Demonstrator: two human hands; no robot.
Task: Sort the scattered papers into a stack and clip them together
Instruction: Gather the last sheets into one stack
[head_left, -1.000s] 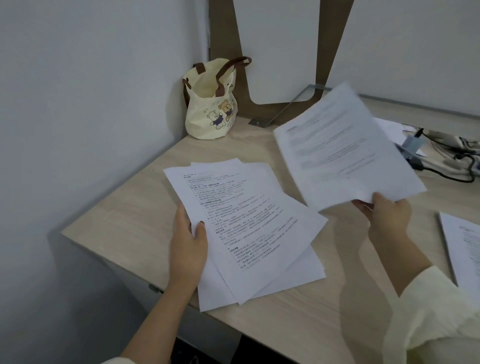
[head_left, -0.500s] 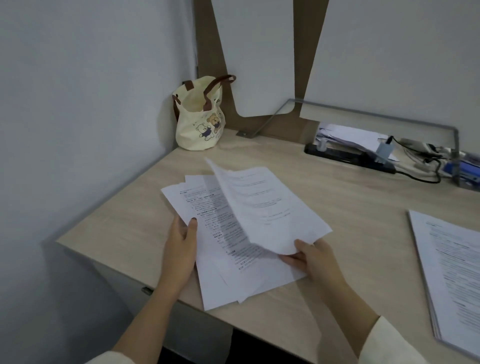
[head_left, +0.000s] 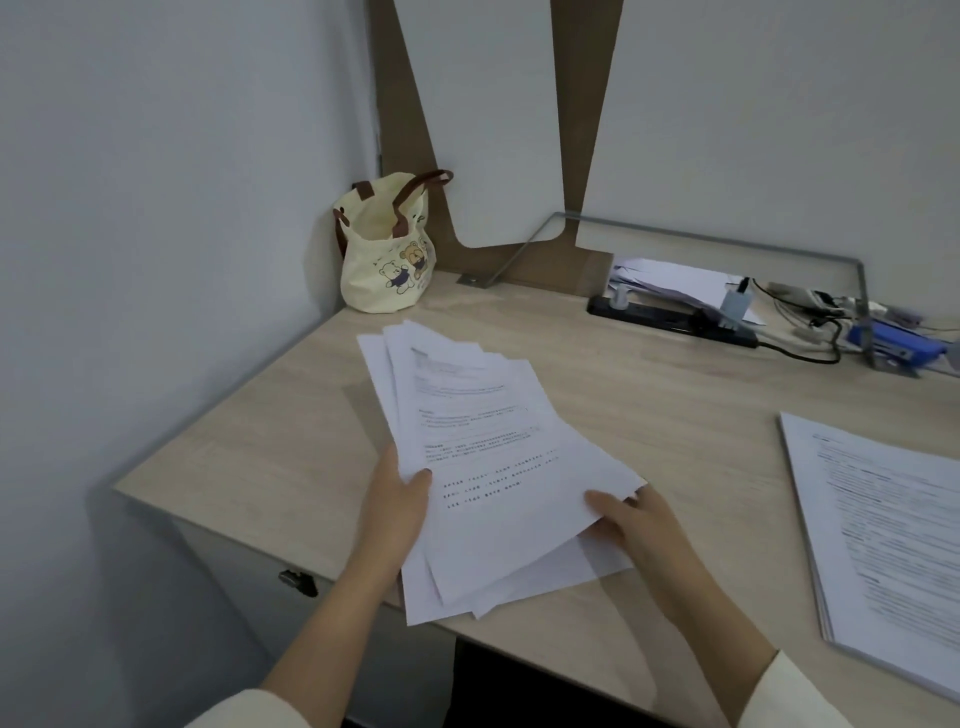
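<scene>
One sheet, which the right hand (head_left: 639, 525) was holding raised and tilted half a second ago, is now lying flat as the top sheet (head_left: 498, 447) of the pile of printed sheets (head_left: 457, 582). A second ago that sheet was hanging high over the middle of the desk (head_left: 649, 415). The left hand (head_left: 395, 504) is staying where it was, at the pile's left edge.

The pile is sitting at the front left of the desk, and its near ends are sticking out past the front edge. Its long axis is running from the person away and slightly leftward, towards the cream tote bag (head_left: 387, 260) standing in the far corner. The printed lines are reading from the person's side, with the headings at the far end. The sheets are not squared: their far corners are fanning out to the left and their near corners are spreading below.

The left hand is gripping the pile's left edge, thumb lying on top, fingers hidden beneath. The right hand is pinching the near right corner, thumb on the top sheet, fingers under it.

A second stack of papers (head_left: 883, 519) is lying well apart at the right. A black power strip (head_left: 670, 319) is running along the back.
</scene>
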